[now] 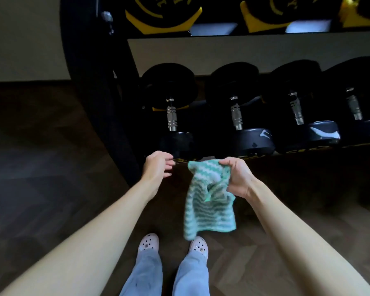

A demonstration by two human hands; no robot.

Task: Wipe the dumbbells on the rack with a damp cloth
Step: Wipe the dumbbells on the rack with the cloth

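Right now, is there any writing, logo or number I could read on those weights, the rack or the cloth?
Upper-shelf weights: yellow lettering and arcs, cut off at the picture's top and blurred; unreadable.
Lower rack rail: yellow lettering along the front edge, too dark and smeared to read.
Lower dumbbells: only white glare on the ends; no number shows.
Striped cloth in the right hand: no text.

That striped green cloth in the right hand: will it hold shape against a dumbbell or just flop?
Probably flops: the cloth hangs limp and creased below the right hand. It looks light, pinched at one bunched edge. Likely needs folding into a pad; the left hand is open and free.
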